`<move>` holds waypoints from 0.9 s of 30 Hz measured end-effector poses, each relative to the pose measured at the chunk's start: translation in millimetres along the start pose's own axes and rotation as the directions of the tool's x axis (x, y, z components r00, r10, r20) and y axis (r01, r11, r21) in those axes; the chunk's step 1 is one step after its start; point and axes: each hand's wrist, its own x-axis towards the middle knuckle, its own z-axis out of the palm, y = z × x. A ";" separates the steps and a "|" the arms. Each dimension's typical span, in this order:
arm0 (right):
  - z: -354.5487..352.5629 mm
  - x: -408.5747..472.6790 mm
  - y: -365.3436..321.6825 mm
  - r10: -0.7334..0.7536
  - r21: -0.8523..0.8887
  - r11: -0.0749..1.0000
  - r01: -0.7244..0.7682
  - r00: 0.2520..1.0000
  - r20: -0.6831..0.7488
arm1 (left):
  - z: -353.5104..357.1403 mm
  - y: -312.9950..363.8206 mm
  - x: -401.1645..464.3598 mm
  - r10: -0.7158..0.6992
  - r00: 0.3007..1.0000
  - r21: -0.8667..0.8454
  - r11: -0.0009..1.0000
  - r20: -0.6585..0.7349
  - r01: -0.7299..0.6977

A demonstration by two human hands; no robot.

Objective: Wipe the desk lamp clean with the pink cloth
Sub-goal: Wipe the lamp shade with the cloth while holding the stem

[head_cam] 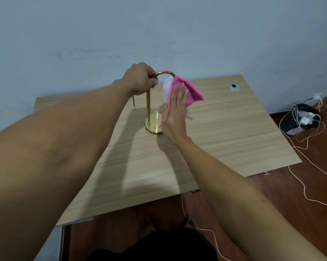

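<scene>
A gold desk lamp (149, 102) stands on the wooden desk (225, 129), with a round shiny base, a thin upright stem and an arched neck. Its white shade (166, 87) hangs from the arch's right end. My left hand (140, 79) is closed around the arch's left side at the top of the stem. The pink cloth (189, 91) is draped over the shade. My right hand (176, 113) lies flat against the cloth with fingers stretched out, pressing it onto the shade. Pink reflections show in the base.
The desk stands against a pale blue wall. A grommet hole (234, 87) sits at the desk's far right. On the brown floor to the right lies a dark mesh object (298, 119) with tangled white cables (309, 166) trailing toward me.
</scene>
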 end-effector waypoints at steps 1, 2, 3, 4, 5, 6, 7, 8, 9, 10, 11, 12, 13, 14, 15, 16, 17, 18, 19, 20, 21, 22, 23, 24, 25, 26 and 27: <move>6.8 -6.8 5.4 -0.019 -0.045 0.999 0.019 1.000 0.002 | 0.1 -0.1 0.6 0.001 1.000 0.003 1.000 0.000 -0.001; 11.9 -11.8 12.8 -0.045 -0.080 0.996 0.045 0.999 0.005 | 0.2 0.1 1.0 0.000 1.000 0.007 1.000 0.000 0.000; 14.6 -16.4 19.1 -0.064 -0.116 0.991 0.066 0.998 0.018 | 0.1 0.1 1.6 0.000 1.000 0.009 1.000 0.001 0.000; 16.9 -20.8 24.7 -0.077 -0.155 0.985 0.080 0.997 0.031 | -0.4 0.1 2.0 -0.001 1.000 0.009 1.000 0.002 0.001; 18.4 -26.2 29.4 -0.080 -0.190 0.978 0.088 0.996 0.047 | -1.0 -0.2 2.5 -0.001 1.000 0.009 1.000 0.005 0.001; 19.6 -31.5 35.0 -0.073 -0.214 0.973 0.085 0.995 0.063 | -1.3 -0.6 3.0 -0.002 1.000 0.009 1.000 0.008 0.002; 18.6 -36.3 38.2 -0.053 -0.226 0.972 0.069 0.996 0.078 | -1.4 -0.8 3.2 -0.003 1.000 0.009 1.000 0.012 0.003; 17.4 -40.8 42.5 -0.027 -0.230 0.972 0.047 0.996 0.088 | -1.4 -0.7 3.1 -0.005 1.000 0.007 1.000 0.016 0.005; 16.1 -44.3 46.9 0.001 -0.226 0.974 0.022 0.995 0.098 | -1.2 -0.6 3.1 -0.007 1.000 0.007 1.000 0.016 0.006; 13.9 -47.4 48.1 0.023 -0.211 0.977 -0.001 0.995 0.101 | -1.0 -0.1 2.8 -0.007 1.000 0.006 1.000 0.016 0.007; 11.4 -49.6 47.8 0.053 -0.183 0.983 -0.032 0.993 0.109 | -0.9 0.2 2.6 -0.008 1.000 0.005 1.000 0.015 0.008; 6.8 -50.0 44.4 0.094 -0.131 0.988 -0.078 0.989 0.118 | -0.9 0.5 2.1 -0.011 1.000 0.002 1.000 0.013 0.011; 0.1 -48.5 38.0 0.165 -0.065 0.985 -0.158 0.979 0.124 | -1.0 1.0 1.3 -0.014 1.000 -0.002 1.000 0.013 0.014; -5.5 -43.8 35.9 0.266 -0.011 0.964 -0.266 0.956 0.122 | -1.0 1.4 0.6 -0.017 1.000 -0.008 1.000 0.016 0.017; -13.0 -36.8 31.0 0.384 0.024 0.921 -0.388 0.918 0.096 | -0.9 1.2 0.4 -0.019 1.000 -0.012 1.000 0.017 0.020; -18.4 -27.2 30.7 0.553 0.098 0.823 -0.559 0.829 0.085 | -1.0 1.3 -0.2 -0.020 1.000 -0.014 1.000 0.016 0.021; -23.8 -16.8 32.6 0.702 0.187 0.686 -0.703 0.707 0.087 | -1.0 1.6 -1.1 -0.021 1.000 -0.014 1.000 0.014 0.021; -28.6 -6.6 35.4 0.812 0.315 0.516 -0.797 0.572 0.116 | -0.7 1.9 -1.6 -0.021 1.000 -0.015 1.000 0.012 0.021; -34.6 2.1 35.0 0.867 0.468 0.346 -0.813 0.468 0.173 | -0.6 1.7 -1.7 -0.023 1.000 -0.015 1.000 0.011 0.023; -41.0 9.7 32.8 0.883 0.589 0.215 -0.779 0.413 0.223 | -0.4 1.8 -1.6 -0.025 1.000 -0.014 1.000 0.011 0.025; -44.1 17.9 31.1 0.885 0.655 0.181 -0.733 0.413 0.218 | -0.4 1.5 -1.6 -0.028 1.000 -0.013 1.000 0.009 0.028; -47.7 27.1 27.0 0.881 0.694 0.217 -0.686 0.443 0.163 | -0.6 1.6 -2.0 -0.029 1.000 -0.011 1.000 0.007 0.029; -54.4 34.9 17.9 0.863 0.712 0.286 -0.641 0.495 0.100 | -0.9 1.9 -2.1 -0.029 1.000 -0.012 1.000 0.007 0.029; -58.5 43.2 10.3 0.831 0.714 0.376 -0.591 0.555 0.021 | -1.1 2.1 -1.9 -0.029 1.000 -0.013 0.999 0.008 0.029; -60.5 51.2 0.4 0.771 0.699 0.487 -0.523 0.634 -0.063 | -1.1 2.0 -1.6 -0.028 1.000 -0.016 0.999 0.009 0.029; -61.1 58.5 -9.0 0.685 0.655 0.600 -0.459 0.717 -0.125 | -1.2 2.6 -2.0 -0.027 1.000 -0.016 0.999 0.011 0.027; -59.3 64.3 -17.4 0.577 0.598 0.697 -0.395 0.805 -0.141 | -1.2 2.9 -2.3 -0.025 1.000 -0.016 1.000 0.012 0.026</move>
